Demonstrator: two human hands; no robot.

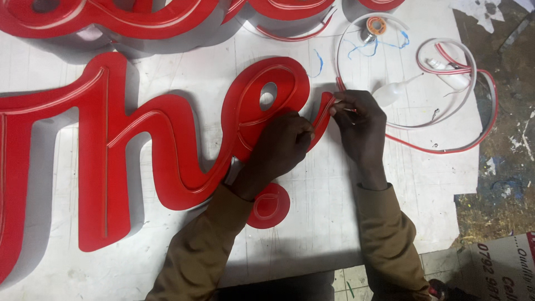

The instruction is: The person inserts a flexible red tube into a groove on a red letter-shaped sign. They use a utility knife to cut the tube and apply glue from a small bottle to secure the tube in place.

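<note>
Big red script sign letters [167, 139] lie on the white bench [312, 223]. The left hand [281, 147] presses the letter's tail; the right hand [359, 125] fingers pinch the red-and-white strip [446, 147] at that tail's tip.

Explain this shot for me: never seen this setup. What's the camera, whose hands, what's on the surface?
One view, from a camera on the person's head, looking down at their own bare hands. The left hand presses on the tail of a large red script sign letter. The right hand pinches a thin red-and-white flexible strip at the letter's tip; the rest loops away to the right. All of it lies on a white board, along with a small squeeze bottle and a small red disc.
</note>
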